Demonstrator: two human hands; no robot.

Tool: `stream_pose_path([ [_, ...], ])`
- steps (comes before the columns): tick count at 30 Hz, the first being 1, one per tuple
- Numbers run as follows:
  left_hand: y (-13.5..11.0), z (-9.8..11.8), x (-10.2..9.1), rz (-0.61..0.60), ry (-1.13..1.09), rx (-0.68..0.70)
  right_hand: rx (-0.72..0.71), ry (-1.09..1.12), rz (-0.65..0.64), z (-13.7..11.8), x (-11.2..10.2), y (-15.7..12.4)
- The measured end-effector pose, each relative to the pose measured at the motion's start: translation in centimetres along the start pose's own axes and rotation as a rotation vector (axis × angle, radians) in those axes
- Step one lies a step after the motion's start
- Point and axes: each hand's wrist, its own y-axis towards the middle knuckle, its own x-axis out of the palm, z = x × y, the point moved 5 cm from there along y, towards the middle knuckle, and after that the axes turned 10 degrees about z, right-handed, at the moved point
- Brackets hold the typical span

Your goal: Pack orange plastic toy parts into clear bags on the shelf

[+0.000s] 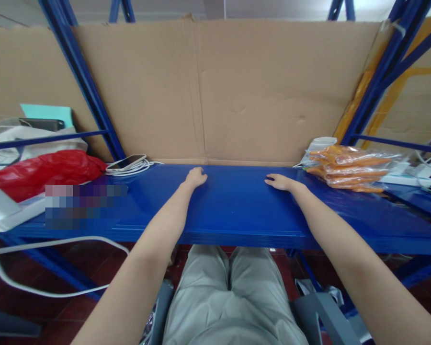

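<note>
Blue tabletop (233,211) lies beneath both hands; a pixelated patch (75,206) masks its left part, and the frame cuts off the red bag (50,172). The left hand (196,178) curls — spread or closed, I cannot tell — while the right hand (278,182) parts thumb from fingers. Bare blue separates them, between the cardboard (255,96) behind and the front edge (244,238).
</note>
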Motion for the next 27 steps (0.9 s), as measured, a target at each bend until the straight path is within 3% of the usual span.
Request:
stream_pose_path([
  [10, -1.4, 3.1, 0.1, -0.118, -0.155, 0.281, 0.018, 0.013, -0.016, -0.3, -0.3, -0.4],
  [27, -1.4, 2.9, 0.0, -0.112, -0.151, 0.315, -0.042, 0.011, 0.01, 0.3, 0.0, 0.2],
])
